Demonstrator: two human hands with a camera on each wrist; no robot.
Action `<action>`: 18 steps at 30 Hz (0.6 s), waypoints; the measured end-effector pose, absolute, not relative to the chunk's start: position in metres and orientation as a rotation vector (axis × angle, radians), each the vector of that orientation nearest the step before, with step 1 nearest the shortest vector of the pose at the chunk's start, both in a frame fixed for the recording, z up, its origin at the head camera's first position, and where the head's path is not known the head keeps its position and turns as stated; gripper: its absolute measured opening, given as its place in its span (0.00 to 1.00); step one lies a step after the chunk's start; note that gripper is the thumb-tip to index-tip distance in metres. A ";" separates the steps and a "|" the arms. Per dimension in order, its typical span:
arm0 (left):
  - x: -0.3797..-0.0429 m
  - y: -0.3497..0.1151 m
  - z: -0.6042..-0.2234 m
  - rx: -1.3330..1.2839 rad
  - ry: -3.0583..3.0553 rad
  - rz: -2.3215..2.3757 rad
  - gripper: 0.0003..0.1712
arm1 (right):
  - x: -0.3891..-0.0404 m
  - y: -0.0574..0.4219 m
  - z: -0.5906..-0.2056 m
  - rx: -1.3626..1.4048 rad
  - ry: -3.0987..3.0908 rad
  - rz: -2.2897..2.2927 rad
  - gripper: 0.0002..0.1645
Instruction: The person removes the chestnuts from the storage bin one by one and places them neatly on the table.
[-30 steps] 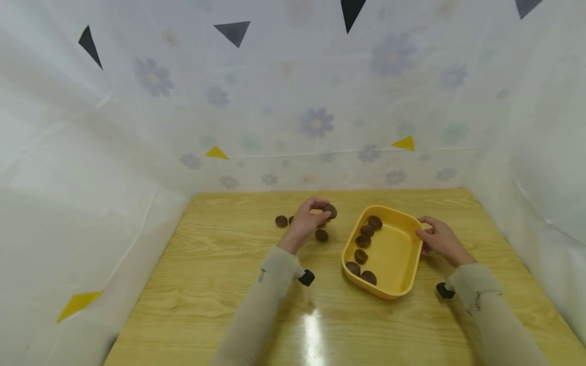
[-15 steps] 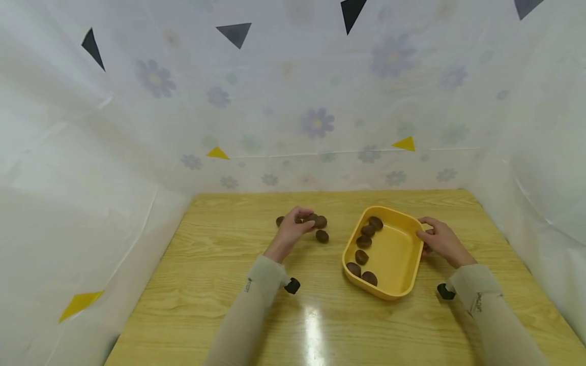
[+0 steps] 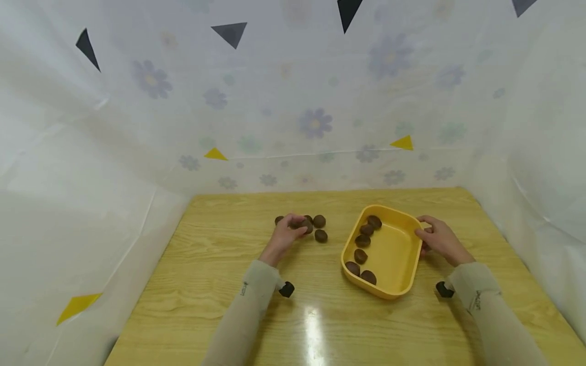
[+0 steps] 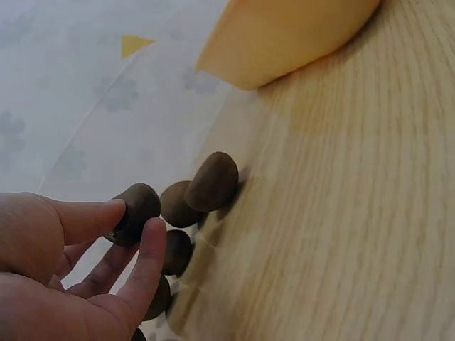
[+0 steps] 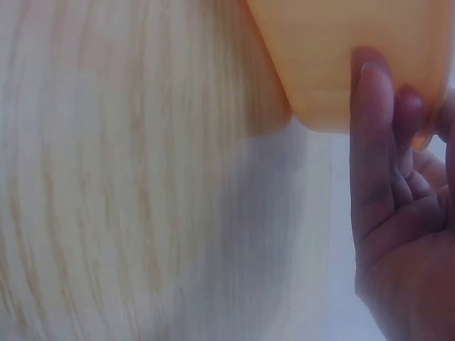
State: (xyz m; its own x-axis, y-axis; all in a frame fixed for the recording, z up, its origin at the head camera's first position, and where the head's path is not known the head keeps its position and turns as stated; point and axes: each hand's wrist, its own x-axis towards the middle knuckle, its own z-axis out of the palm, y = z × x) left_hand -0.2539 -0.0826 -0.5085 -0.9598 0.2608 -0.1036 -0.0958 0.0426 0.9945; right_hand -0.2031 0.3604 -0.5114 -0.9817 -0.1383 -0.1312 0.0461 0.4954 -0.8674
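My left hand (image 3: 283,236) is over the loose group on the table, pinching a brown chestnut (image 4: 140,213) between thumb and fingertips. Beside it lie several more chestnuts (image 3: 319,221), some partly behind the hand in the head view. On the right, a yellow rounded-corner plastic tub (image 3: 392,295) stands at a slant. Several chestnuts (image 3: 363,241) rest inside, mostly along its left wall. My right hand (image 3: 443,241) grips the tub's right side at the rim, thumb at the edge. In the right wrist view, fingers (image 5: 373,106) lie against the tub's outer wall.
The wood-grain table (image 3: 220,254) reaches back to a white flower-print sheet (image 3: 274,101), which also encloses both sides. A dark wrist-camera mount (image 3: 286,290) juts from the left sleeve, and another mount (image 3: 444,290) from the right one.
My left hand was raised nearer the tub with a chestnut a second ago. It has moved left and down to the loose group. The right hand and tub hold still.
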 end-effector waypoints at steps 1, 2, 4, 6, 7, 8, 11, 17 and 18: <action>-0.254 -0.083 -0.509 0.157 2.084 1.991 0.19 | -0.203 0.360 -0.511 -0.077 2.557 -1.486 0.33; -0.254 -0.082 -0.510 0.148 2.111 1.972 0.19 | -0.203 0.360 -0.511 -0.076 2.559 -1.482 0.33; -0.255 -0.082 -0.513 0.133 2.167 1.926 0.18 | -0.203 0.360 -0.510 -0.074 2.563 -1.474 0.34; -0.256 -0.082 -0.515 0.131 2.229 1.871 0.17 | -0.203 0.361 -0.509 -0.080 2.562 -1.473 0.33; -0.256 -0.082 -0.516 0.135 2.256 1.846 0.17 | -0.202 0.361 -0.509 -0.083 2.562 -1.475 0.33; -0.256 -0.081 -0.517 0.140 2.274 1.826 0.17 | -0.202 0.361 -0.509 -0.085 2.560 -1.480 0.32; -0.256 -0.081 -0.519 0.157 2.312 1.788 0.16 | -0.202 0.363 -0.509 -0.090 2.554 -1.490 0.31; -0.255 -0.081 -0.521 0.160 2.341 1.758 0.15 | -0.205 0.364 -0.514 -0.106 2.553 -1.487 0.32; -0.255 -0.081 -0.521 0.162 2.346 1.754 0.15 | -0.205 0.364 -0.514 -0.107 2.554 -1.488 0.32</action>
State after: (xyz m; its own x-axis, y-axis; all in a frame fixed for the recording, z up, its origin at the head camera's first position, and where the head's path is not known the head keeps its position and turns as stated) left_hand -0.2545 -0.0814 -0.5206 -0.9724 0.2110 -0.0999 -0.0361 0.2866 0.9574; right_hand -0.2048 0.3639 -0.5143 -0.9806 -0.1539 -0.1217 0.0299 0.4957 -0.8680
